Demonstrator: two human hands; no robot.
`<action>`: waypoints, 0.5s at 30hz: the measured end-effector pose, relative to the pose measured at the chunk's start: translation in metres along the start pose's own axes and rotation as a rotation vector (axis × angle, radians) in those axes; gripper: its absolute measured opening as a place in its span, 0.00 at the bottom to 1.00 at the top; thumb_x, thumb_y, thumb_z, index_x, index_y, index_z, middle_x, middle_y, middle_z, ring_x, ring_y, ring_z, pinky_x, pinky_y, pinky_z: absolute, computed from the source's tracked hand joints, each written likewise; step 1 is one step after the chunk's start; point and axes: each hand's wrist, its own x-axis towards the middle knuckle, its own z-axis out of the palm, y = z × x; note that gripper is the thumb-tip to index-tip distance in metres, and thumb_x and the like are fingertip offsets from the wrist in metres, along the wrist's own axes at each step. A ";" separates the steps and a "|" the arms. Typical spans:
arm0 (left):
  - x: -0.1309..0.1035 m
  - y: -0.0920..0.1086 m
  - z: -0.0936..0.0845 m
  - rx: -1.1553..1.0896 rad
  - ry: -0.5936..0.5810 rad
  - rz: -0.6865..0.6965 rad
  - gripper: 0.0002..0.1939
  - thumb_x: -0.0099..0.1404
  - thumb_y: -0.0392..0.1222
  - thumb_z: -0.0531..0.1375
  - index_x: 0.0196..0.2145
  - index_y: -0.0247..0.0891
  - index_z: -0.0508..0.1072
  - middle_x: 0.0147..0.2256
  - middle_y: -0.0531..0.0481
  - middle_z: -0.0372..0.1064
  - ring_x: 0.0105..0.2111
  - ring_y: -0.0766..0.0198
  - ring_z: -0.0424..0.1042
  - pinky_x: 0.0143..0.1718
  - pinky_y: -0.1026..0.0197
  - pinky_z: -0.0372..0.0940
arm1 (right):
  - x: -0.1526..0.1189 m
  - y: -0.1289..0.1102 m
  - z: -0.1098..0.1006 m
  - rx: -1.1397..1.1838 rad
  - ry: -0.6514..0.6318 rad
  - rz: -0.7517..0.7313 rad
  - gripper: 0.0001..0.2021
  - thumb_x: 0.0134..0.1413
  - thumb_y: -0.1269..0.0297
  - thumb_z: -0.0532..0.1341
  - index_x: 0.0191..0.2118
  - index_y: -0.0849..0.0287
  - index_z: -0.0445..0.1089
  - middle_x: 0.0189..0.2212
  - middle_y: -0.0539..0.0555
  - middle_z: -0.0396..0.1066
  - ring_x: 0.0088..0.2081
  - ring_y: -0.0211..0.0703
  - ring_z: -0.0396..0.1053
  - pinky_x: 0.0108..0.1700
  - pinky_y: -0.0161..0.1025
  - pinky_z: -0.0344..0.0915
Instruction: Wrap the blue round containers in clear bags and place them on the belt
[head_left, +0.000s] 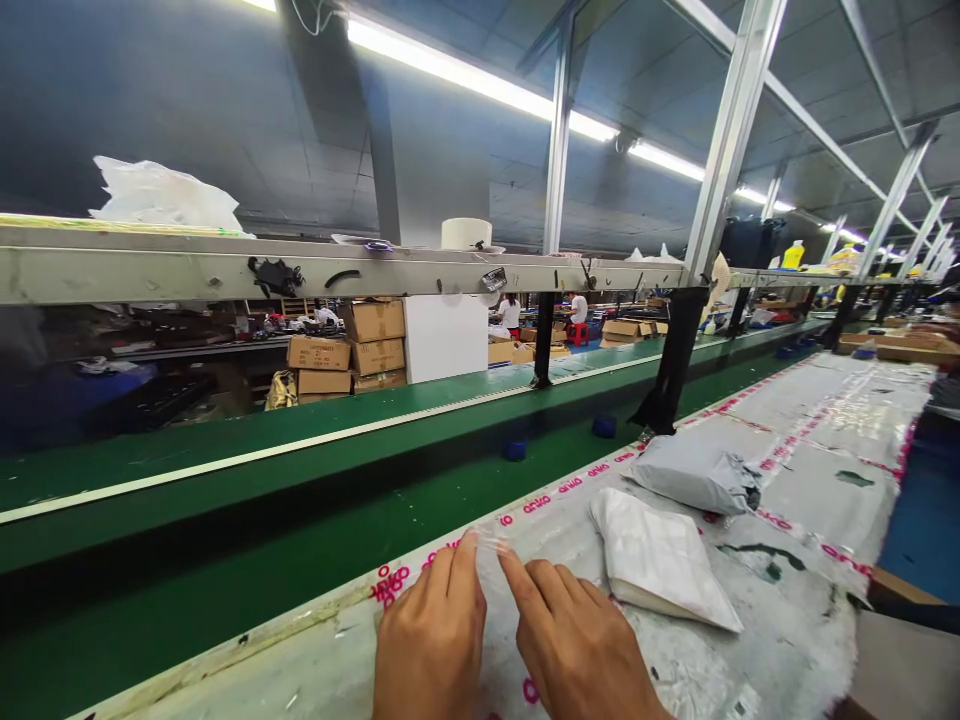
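Both hands' fingers (pixel 469 560) pinch clear film (pixel 491 542) at the table edge (pixel 330 605).

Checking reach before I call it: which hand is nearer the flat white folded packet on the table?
Right. The right hand lies just left of the flat white folded packet; the left hand sits farther left, beyond the right.

Left hand (pixel 431 640) and right hand (pixel 577 645) side by side (fingertips pinched, nearly touching).

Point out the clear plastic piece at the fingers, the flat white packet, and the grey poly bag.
clear plastic piece (pixel 489 543), head view, middle of the film.
flat white packet (pixel 660 555), head view, top face.
grey poly bag (pixel 694 472), head view, its middle.
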 end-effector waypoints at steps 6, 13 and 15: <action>0.000 0.004 -0.005 -0.050 -0.047 -0.018 0.18 0.72 0.31 0.49 0.57 0.39 0.66 0.38 0.54 0.76 0.30 0.65 0.77 0.28 0.61 0.65 | -0.005 -0.001 0.003 0.026 0.018 0.054 0.22 0.59 0.79 0.49 0.58 0.71 0.66 0.29 0.54 0.70 0.28 0.45 0.70 0.29 0.42 0.61; 0.000 0.003 -0.001 -0.001 -0.010 -0.030 0.21 0.70 0.30 0.50 0.57 0.39 0.67 0.36 0.55 0.78 0.28 0.66 0.77 0.28 0.61 0.65 | -0.005 0.007 0.014 0.014 0.064 0.031 0.23 0.55 0.80 0.51 0.56 0.68 0.67 0.26 0.52 0.70 0.24 0.44 0.70 0.26 0.42 0.61; 0.001 0.002 0.000 -0.018 -0.034 -0.050 0.21 0.70 0.30 0.49 0.58 0.39 0.66 0.36 0.56 0.78 0.28 0.67 0.77 0.28 0.61 0.64 | -0.004 0.008 0.015 0.092 0.052 0.043 0.22 0.57 0.79 0.51 0.56 0.65 0.66 0.26 0.52 0.70 0.24 0.45 0.71 0.26 0.41 0.62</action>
